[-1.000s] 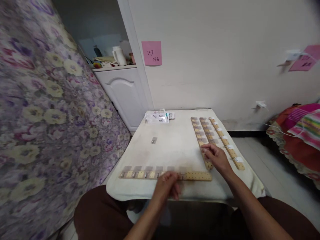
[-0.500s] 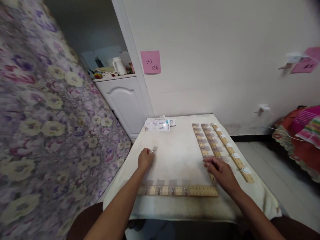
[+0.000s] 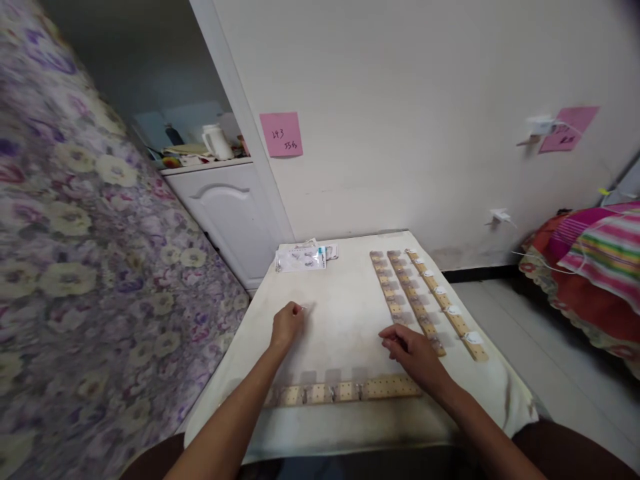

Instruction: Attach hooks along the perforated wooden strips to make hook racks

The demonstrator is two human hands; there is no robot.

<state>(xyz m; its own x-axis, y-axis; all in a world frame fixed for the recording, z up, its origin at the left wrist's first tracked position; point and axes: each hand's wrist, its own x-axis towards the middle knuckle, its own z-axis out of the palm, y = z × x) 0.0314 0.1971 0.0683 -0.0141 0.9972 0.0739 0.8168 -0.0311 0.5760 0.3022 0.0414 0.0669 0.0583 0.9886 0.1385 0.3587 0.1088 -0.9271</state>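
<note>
My left hand (image 3: pixel 289 327) is over the middle-left of the table, fingers pinched on a small clear piece that is blurred and mostly hidden. To the right, my right hand (image 3: pixel 413 355) hovers near the front with its fingertips together; whether anything is between them I cannot make out. Below both hands, a wooden strip with holes (image 3: pixel 393 387) lies crosswise, bearing several clear squares with small metal hooks. Beyond my right hand lie two similar wooden strips with clear squares, the left one (image 3: pixel 383 277) and the middle one (image 3: pixel 413 293). An outer strip (image 3: pixel 445 300) carries white pieces.
Clear packages (image 3: pixel 300 258) lie at the back left of the cloth-covered table (image 3: pixel 340 320). A floral curtain (image 3: pixel 75 267) hangs at the left, beside a white cabinet (image 3: pixel 230 227). The wall stands behind, and a bed with striped fabric (image 3: pixel 610 247) is at the right.
My right hand has moved left, away from the strips on the right. My left hand stays pinched, and its piece shows less now. The camera view has turned slightly right.
</note>
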